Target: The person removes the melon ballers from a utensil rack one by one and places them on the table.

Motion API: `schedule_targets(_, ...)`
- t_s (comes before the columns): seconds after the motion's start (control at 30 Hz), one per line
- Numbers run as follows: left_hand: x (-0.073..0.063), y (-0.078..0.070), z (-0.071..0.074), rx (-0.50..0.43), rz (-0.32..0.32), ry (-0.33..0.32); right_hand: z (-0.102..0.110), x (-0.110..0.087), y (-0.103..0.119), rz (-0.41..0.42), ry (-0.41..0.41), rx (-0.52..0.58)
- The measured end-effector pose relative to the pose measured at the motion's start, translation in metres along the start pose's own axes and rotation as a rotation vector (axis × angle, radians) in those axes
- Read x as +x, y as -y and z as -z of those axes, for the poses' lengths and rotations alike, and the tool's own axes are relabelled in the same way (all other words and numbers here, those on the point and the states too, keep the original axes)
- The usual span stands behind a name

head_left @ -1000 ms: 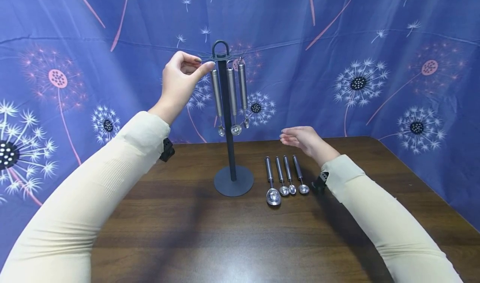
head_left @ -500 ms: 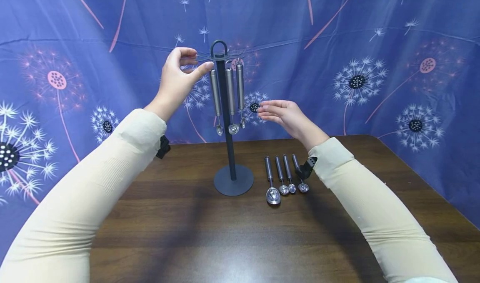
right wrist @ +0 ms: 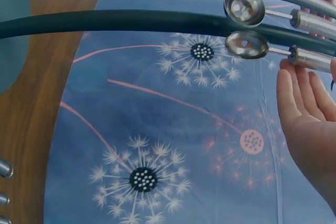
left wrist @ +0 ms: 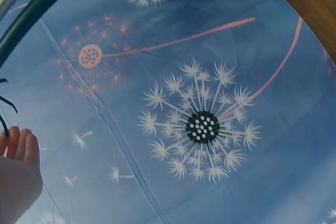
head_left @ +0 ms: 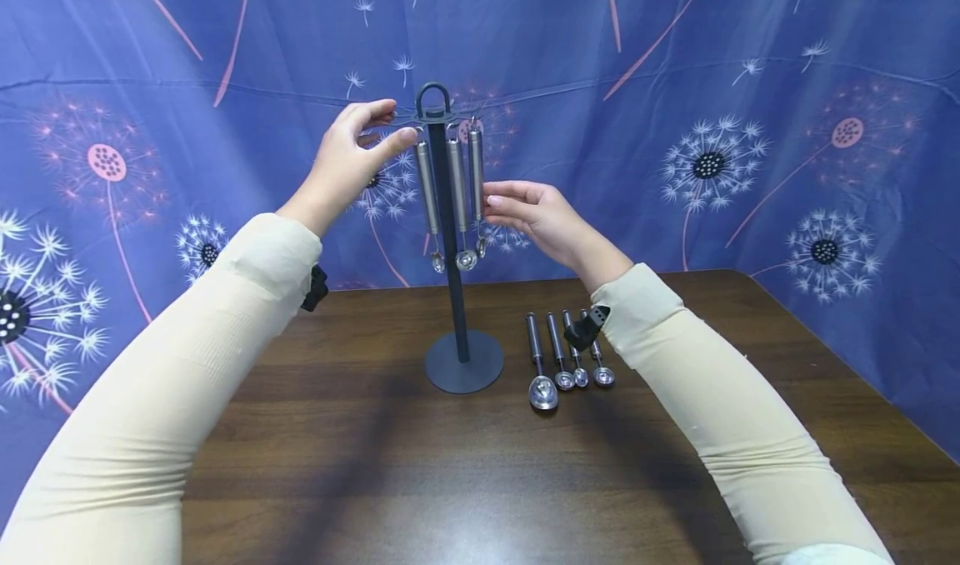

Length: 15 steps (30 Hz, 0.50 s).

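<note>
A dark metal stand (head_left: pixel 460 323) holds three steel-handled scoops from hooks at its top. My left hand (head_left: pixel 347 155) is raised at the stand's left, thumb tip beside the top of the left scoop (head_left: pixel 426 186) and fingers extended near the hooks. My right hand (head_left: pixel 542 222) is up on the other side, fingertips right at the handle of the right scoop (head_left: pixel 477 169). In the right wrist view, the straight fingers of that hand (right wrist: pixel 307 103) touch the nearest scoop's handle (right wrist: pixel 312 59) from below. The middle scoop (head_left: pixel 457 186) hangs between the other two.
Several more steel scoops lie side by side on the wooden table (head_left: pixel 375 482), right of the stand's round base (head_left: pixel 483 369); one has a larger bowl (head_left: pixel 543 392). My right wrist camera (head_left: pixel 587 327) overlaps their handles. A blue dandelion-print cloth (head_left: pixel 585 132) hangs behind.
My right hand has risen and moved left from above the table scoops to the right hanging scoop. My left hand has eased slightly left, its fingers spreading from the thumb.
</note>
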<state>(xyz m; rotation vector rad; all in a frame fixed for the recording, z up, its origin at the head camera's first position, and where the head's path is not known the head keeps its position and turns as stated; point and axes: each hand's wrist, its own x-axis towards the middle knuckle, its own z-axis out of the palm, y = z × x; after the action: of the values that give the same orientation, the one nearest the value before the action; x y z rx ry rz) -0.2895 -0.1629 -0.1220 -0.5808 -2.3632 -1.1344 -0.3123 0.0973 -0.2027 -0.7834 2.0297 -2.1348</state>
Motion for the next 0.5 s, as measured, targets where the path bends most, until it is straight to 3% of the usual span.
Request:
schedule_targets(0.3,0.001,0.008,0.008,-0.004,-0.046,0.007,-0.01,0.002,0.007,0.04,-0.034,-0.007)
schedule_targets(0.5,0.002,0.012,0.006,-0.037,-0.044,-0.013,-0.012,0.001,0.009,0.037,-0.112,0.008)
